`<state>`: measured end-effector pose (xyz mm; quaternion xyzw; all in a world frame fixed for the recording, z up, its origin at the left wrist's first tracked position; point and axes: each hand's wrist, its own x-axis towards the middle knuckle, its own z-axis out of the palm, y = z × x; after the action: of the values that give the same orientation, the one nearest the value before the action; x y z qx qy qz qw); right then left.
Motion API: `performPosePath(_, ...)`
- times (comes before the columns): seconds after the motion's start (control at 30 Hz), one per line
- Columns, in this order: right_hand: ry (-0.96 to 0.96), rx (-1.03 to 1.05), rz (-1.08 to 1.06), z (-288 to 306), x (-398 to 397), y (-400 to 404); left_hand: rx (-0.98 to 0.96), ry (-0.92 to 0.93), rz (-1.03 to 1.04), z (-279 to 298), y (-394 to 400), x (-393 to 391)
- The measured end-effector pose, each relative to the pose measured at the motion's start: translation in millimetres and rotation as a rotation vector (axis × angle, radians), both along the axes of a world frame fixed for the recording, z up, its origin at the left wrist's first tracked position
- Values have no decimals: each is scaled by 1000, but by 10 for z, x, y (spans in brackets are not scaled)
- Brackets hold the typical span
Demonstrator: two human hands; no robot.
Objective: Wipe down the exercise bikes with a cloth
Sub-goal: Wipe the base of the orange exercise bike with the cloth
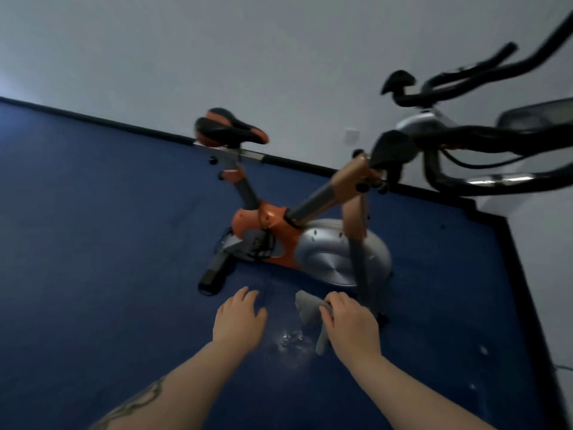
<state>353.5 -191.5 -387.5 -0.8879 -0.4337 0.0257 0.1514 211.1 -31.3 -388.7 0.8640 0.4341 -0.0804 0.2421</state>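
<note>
An orange and silver exercise bike (310, 243) stands on the blue floor, its black and orange saddle (229, 127) at the left and its black handlebars (465, 144) at the upper right. My right hand (350, 324) grips a grey cloth (307, 305) in front of the bike's silver flywheel cover (328, 259), beside its front post. My left hand (240, 315) hovers to the left of the cloth with relaxed fingers and holds nothing. Both hands are low, just short of the bike's base.
Blue carpet (93, 243) covers the floor, with a pale scuffed patch (291, 339) between my hands. A white wall (248, 57) with a black skirting board runs behind the bike. A grey chair-like object (539, 114) sits at the right edge.
</note>
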Motion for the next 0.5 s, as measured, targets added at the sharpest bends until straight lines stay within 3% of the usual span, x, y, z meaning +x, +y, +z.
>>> performPosePath(0.2,23,-3,81,30,-509,1119,41,-64,87,84,945,-514)
performPosePath(0.5,-3,-30,220,81,-740,2374,-48,-71,220,-148,1852,-992)
